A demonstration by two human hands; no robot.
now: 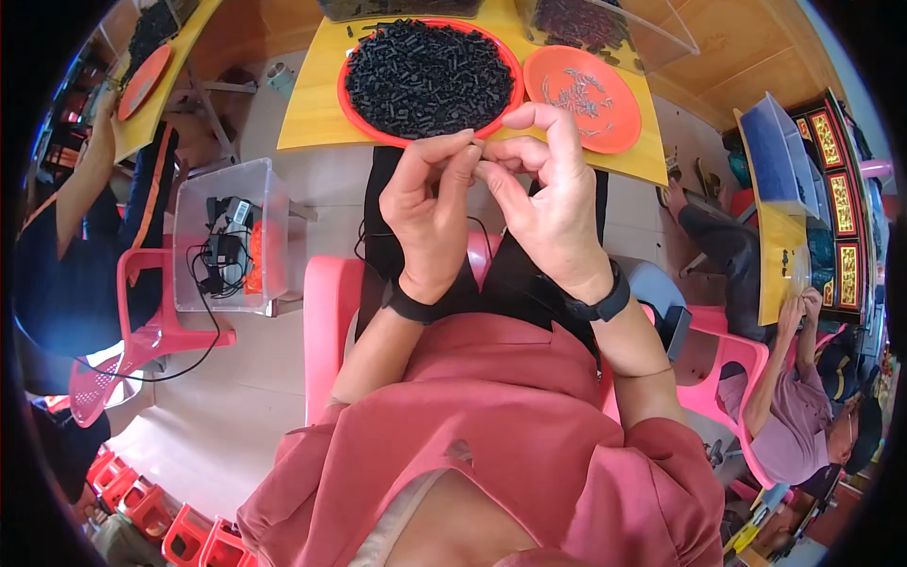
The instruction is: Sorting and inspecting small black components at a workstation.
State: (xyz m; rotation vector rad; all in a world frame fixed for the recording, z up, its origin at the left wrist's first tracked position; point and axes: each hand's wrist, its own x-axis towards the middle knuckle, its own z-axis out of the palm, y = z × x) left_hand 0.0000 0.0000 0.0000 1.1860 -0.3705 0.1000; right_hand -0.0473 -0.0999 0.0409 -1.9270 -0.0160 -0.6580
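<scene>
My left hand and my right hand meet fingertip to fingertip just in front of the table edge. Both pinch at something tiny between them, mostly covered by the fingers, so its kind cannot be made out. Right behind my hands, a red round tray is heaped with small black plastic parts. To its right lies an orange plate with a scatter of small silvery metal pins. Each of my wrists wears a dark band.
The yellow table carries a clear plastic bin at the back right. On the floor at left stands a translucent box with black adapters and cables. Pink chairs and people at other tables flank me on both sides.
</scene>
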